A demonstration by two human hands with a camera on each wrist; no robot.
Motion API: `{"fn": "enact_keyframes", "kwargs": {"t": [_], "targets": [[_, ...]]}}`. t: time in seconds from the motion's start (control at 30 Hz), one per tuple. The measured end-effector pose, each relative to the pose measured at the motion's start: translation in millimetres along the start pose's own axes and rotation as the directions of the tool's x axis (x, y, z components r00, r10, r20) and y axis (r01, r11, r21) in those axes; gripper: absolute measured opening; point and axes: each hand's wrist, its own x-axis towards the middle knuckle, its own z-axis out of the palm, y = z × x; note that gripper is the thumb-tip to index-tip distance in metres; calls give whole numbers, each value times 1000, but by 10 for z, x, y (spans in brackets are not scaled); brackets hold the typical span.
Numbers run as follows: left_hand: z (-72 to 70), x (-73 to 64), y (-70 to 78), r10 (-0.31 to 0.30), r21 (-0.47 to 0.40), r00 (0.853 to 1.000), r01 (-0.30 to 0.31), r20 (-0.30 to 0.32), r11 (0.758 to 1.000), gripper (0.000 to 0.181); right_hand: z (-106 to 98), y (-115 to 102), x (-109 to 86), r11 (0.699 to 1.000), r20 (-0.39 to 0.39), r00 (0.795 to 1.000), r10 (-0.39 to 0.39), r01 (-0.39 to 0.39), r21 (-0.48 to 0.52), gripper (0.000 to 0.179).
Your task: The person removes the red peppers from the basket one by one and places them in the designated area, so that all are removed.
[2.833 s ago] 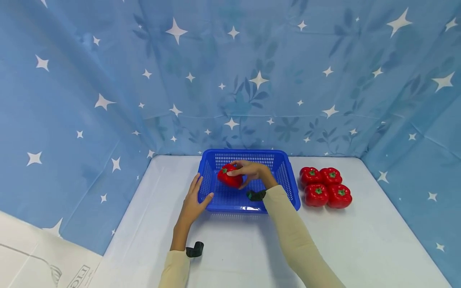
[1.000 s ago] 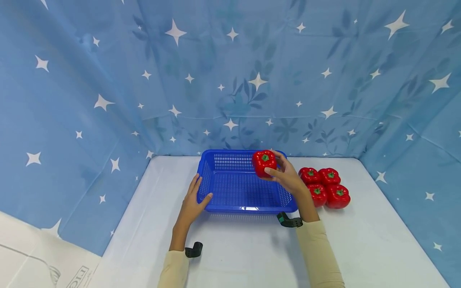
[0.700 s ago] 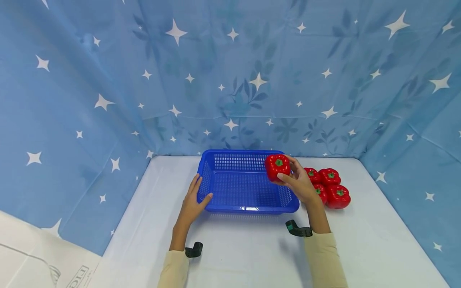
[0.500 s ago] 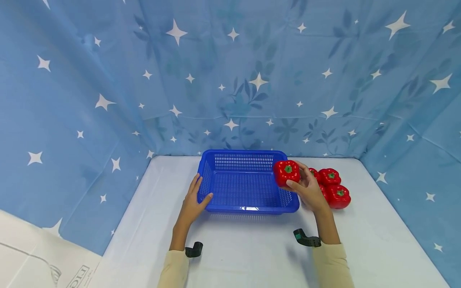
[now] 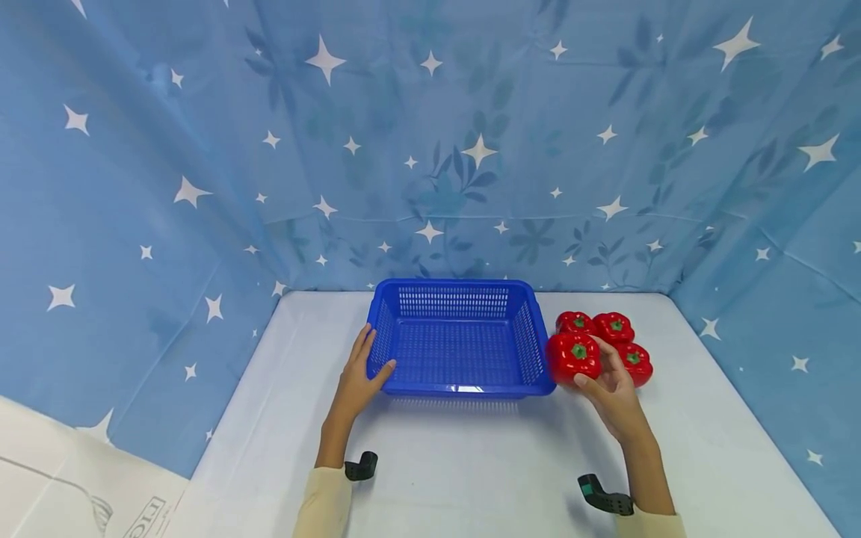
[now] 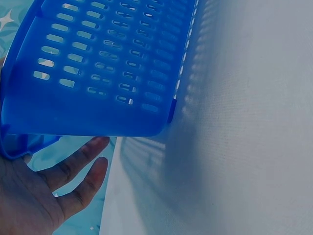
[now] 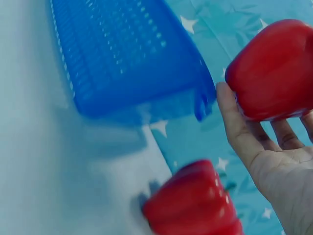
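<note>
In the head view my right hand [image 5: 615, 396] holds a red bell pepper [image 5: 573, 356] with a green stem, thumb on its near side and fingers on its far right. The right wrist view shows this bell pepper [image 7: 274, 71] raised off the table, with another bell pepper [image 7: 193, 200] lower down. My left hand [image 5: 355, 385] rests at the left side of the blue plastic basket [image 5: 464, 390], its fingers extended along the rim. Seen from the left wrist, the fingers [image 6: 80, 171] are spread beside the basket's perforated wall [image 6: 98, 63].
Right of the basket sit more red bell peppers [image 5: 613, 326], close together, partly hidden by the held one and my right hand. The white table [image 5: 444, 463] backs onto a blue starry curtain [image 5: 403, 112]. Nothing lies inside the basket.
My right hand has carried the bell pepper out of the basket, rightward and toward me, past the right rim to the other bell peppers. The left hand has stayed in place.
</note>
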Motion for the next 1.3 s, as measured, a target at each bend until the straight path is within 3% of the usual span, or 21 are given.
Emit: {"fn": "enact_keyframes", "kwargs": {"t": [0.23,0.5,0.7,0.83,0.97,1.3], "targets": [[10,-11,-14,5,1,1000,-5,-1,1000,79,-208,113,-273,997,-55,998,-17,13,-78,71],[-6,25,-16,10,-7,1000,-10,3,1000,81,-386,291,-457,980,-141,983,115,-135,-148,71],[-1,8,-16,4,-10,1000,-4,1,1000,82,-491,407,-499,901,-226,947,228,-293,-321,77],[-1,6,-10,9,-12,1000,-9,3,1000,82,-537,451,-521,849,-261,924,278,-364,-383,80],[-2,12,-15,17,-5,1000,-17,-1,1000,81,-548,465,-514,835,-264,922,282,-372,-406,81],[8,4,-14,20,-21,1000,-20,-6,1000,81,-555,555,-475,837,-230,930,287,-360,-412,82]]}}
